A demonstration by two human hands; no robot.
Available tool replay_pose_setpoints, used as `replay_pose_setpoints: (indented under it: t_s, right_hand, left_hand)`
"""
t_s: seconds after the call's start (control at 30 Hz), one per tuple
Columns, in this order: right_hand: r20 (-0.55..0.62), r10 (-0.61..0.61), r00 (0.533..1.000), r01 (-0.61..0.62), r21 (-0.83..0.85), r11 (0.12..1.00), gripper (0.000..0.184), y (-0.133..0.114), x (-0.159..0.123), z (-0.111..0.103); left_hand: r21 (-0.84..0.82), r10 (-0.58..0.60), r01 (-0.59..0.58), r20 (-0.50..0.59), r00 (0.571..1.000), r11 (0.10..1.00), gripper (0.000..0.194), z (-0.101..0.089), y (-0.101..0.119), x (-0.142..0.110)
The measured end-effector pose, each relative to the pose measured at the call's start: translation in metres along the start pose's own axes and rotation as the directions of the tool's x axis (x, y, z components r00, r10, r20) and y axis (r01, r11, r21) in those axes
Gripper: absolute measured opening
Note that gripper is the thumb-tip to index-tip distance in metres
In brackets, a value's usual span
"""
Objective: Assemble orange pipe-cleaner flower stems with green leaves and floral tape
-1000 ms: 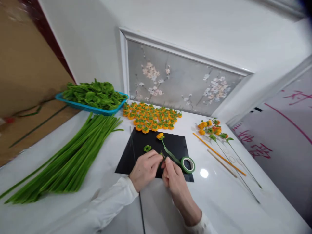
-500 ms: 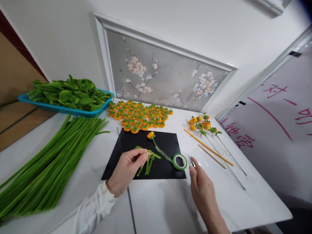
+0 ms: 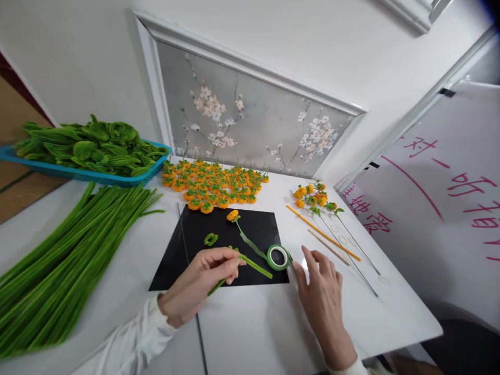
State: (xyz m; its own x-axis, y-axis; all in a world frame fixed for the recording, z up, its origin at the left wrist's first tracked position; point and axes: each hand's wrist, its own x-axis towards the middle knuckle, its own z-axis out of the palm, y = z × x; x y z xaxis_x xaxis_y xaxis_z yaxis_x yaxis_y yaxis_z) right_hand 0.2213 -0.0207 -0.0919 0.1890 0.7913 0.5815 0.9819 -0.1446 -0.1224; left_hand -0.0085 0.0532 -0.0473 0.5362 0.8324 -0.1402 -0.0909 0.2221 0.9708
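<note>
My left hand [image 3: 203,278] pinches green pipe cleaners [image 3: 258,266] over the black mat [image 3: 187,229]; one straight end points right and another shows below the fingers. A small looped green pipe-cleaner piece [image 3: 211,239] lies on the mat behind that hand. My right hand [image 3: 321,291] is open, thumb and fingers apart, just right of the green tape roll [image 3: 278,258]. A small dark tip by its thumb is too small to name. From the roll, a strip of tape runs to the stem of an orange flower [image 3: 233,215].
Rows of orange flowers [image 3: 214,185] stand behind the mat. At left are a blue tray [image 3: 113,179] of green leaves and a bundle of long green pipe cleaners [image 3: 70,271]. Finished flower stems [image 3: 353,250] and an orange stick [image 3: 324,233] lie at right.
My right hand has let go of a small metallic tool and opened its fingers. A green loop now lies on the mat, and the pipe cleaner in my left hand points further right. The view has shifted.
</note>
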Motion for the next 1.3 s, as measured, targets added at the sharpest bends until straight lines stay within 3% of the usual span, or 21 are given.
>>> replay_pose_setpoints:
  t_s: [0.07, 0.13, 0.23, 0.3, 0.37, 0.47, 0.53, 0.6, 0.63, 0.77, 0.83, 0.93, 1.0, 1.03, 1.1, 1.2, 1.3]
  right_hand:
    - [-0.107, -0.129, 0.986, 0.151, 0.241, 0.959, 0.036, -0.020, 0.006, -0.010]
    - [-0.032, -0.295, 0.955, 0.286, 0.370, 0.884, 0.033, -0.041, 0.012, -0.016]
    - [0.060, -0.342, 0.938, 0.285, 0.431, 0.856, 0.024, -0.065, 0.014, -0.016]
    - [0.118, -0.359, 0.926, 0.287, 0.396, 0.872, 0.023, -0.073, 0.012, -0.016]
    - [0.178, -0.417, 0.891, 0.339, 0.349, 0.874, 0.025, -0.076, 0.012, -0.021]
    - [0.219, -0.493, 0.842, 0.415, 0.321, 0.851, 0.026, -0.075, 0.023, -0.033]
    - [0.214, -0.453, 0.866, 0.376, 0.318, 0.870, 0.028, -0.072, 0.038, -0.036]
    - [0.268, -0.349, 0.898, 0.242, 0.362, 0.900, 0.032, -0.066, 0.051, -0.033]
    - [0.319, -0.328, 0.889, 0.177, 0.423, 0.889, 0.035, -0.064, 0.054, -0.030]
    - [0.500, -0.376, 0.780, -0.052, 0.651, 0.758, 0.038, -0.064, 0.044, -0.026]
    - [0.509, -0.438, 0.741, -0.073, 0.709, 0.701, 0.035, -0.069, 0.034, -0.035]
    - [0.430, -0.435, 0.791, 0.016, 0.696, 0.718, 0.035, -0.075, 0.033, -0.049]
    - [0.392, -0.361, 0.846, 0.028, 0.644, 0.765, 0.034, -0.073, 0.042, -0.050]
    - [0.384, -0.275, 0.881, -0.016, 0.606, 0.795, 0.035, -0.071, 0.047, -0.047]
    - [0.426, -0.190, 0.885, -0.118, 0.598, 0.793, 0.040, -0.063, 0.054, -0.036]
    - [0.521, -0.173, 0.836, -0.281, 0.676, 0.681, 0.045, -0.055, 0.053, -0.018]
    - [0.614, -0.165, 0.772, -0.449, 0.711, 0.541, 0.046, -0.053, 0.042, -0.015]
  left_hand:
    - [0.008, 0.006, -0.006, 0.008, 1.000, 1.000, 0.016, 0.001, -0.001, -0.001]
    - [0.019, 0.032, -0.032, 0.018, 0.999, 0.999, 0.017, 0.000, -0.001, -0.001]
    - [0.099, 0.089, -0.091, 0.023, 0.996, 0.991, 0.019, -0.003, -0.001, -0.001]
    - [0.266, 0.175, -0.168, -0.002, 0.985, 0.949, 0.020, -0.006, -0.002, -0.001]
    - [0.498, 0.313, -0.270, -0.003, 0.950, 0.824, 0.021, -0.008, -0.003, 0.000]
    - [0.709, 0.460, -0.423, 0.156, 0.874, 0.564, 0.025, -0.006, -0.007, -0.001]
    - [0.720, 0.472, -0.505, 0.276, 0.837, 0.475, 0.029, -0.003, -0.007, -0.003]
    - [0.702, 0.464, -0.531, 0.313, 0.829, 0.475, 0.031, -0.002, -0.004, -0.005]
    - [0.692, 0.458, -0.523, 0.303, 0.836, 0.498, 0.031, -0.003, -0.002, -0.006]
    - [0.671, 0.471, -0.454, 0.174, 0.865, 0.586, 0.025, -0.008, -0.001, -0.006]
    - [0.710, 0.510, -0.447, 0.143, 0.848, 0.545, 0.024, -0.008, -0.006, -0.004]
    - [0.790, 0.573, -0.500, 0.239, 0.784, 0.355, 0.026, -0.004, -0.015, -0.002]
    - [0.788, 0.591, -0.555, 0.321, 0.740, 0.266, 0.028, -0.001, -0.016, -0.003]
    - [0.771, 0.590, -0.577, 0.342, 0.732, 0.268, 0.029, 0.001, -0.015, -0.004]
    - [0.723, 0.553, -0.583, 0.334, 0.764, 0.369, 0.030, 0.002, -0.010, -0.007]
    - [0.603, 0.463, -0.513, 0.253, 0.850, 0.611, 0.027, 0.002, -0.002, -0.010]
    - [0.497, 0.425, -0.449, 0.169, 0.889, 0.743, 0.024, 0.001, 0.002, -0.009]
